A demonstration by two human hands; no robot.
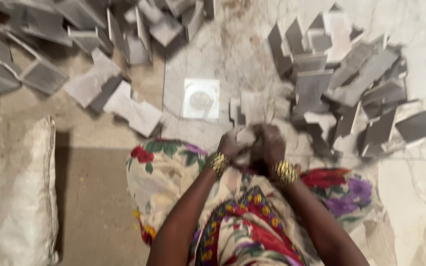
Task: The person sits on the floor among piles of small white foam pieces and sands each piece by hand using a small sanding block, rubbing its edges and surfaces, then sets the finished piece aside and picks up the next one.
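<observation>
A pale tile piece point(246, 135) is gripped between the closed left hand point(230, 144) and right hand point(268, 143), at twelve o'clock from the lap. It is judged stiff, brittle, sharp-edged; best held by flat faces.

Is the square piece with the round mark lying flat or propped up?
Flat. The square piece lies face up on the floor, its whole face showing, apart from the leaning tiles on its right.

Pale sack point(18, 192) lower left, maybe woven.
</observation>
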